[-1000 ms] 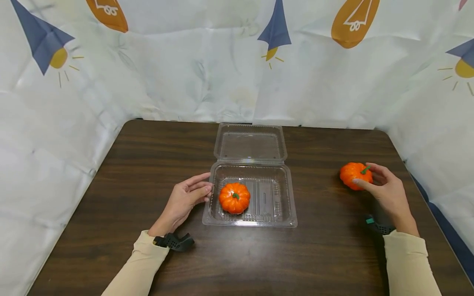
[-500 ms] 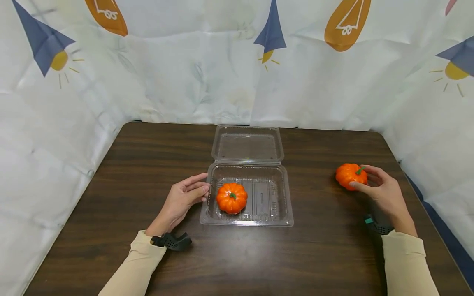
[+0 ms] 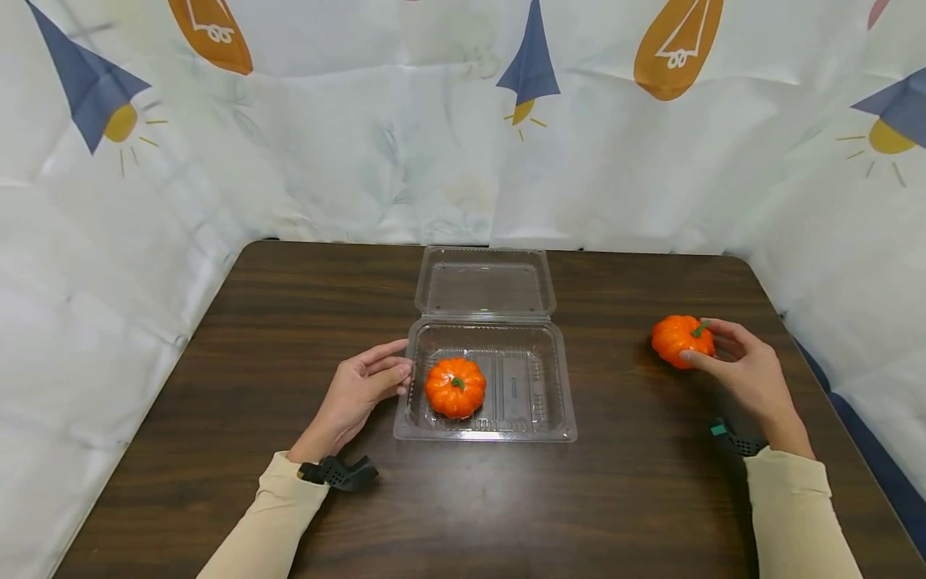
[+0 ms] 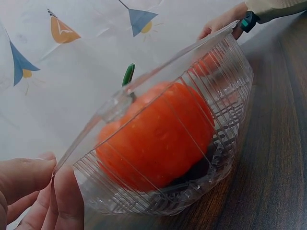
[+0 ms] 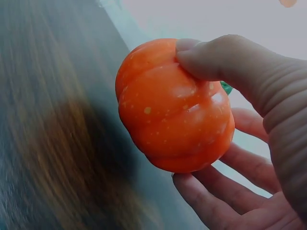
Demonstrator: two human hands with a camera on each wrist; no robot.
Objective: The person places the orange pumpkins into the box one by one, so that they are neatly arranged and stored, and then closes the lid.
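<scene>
Now | right hand [image 3: 745,374] grips pumpkin [image 3: 680,341] (no readable label) | left hand [image 3: 358,394] touches clamshell [image 3: 560,418]

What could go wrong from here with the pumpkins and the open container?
The right hand grips its small pumpkin by thumb and fingertips only, so it might slip. The light clear clamshell container could slide; the left hand merely touches its rim. The pumpkin inside sits near the tray's centre, leaving limited room.
</scene>
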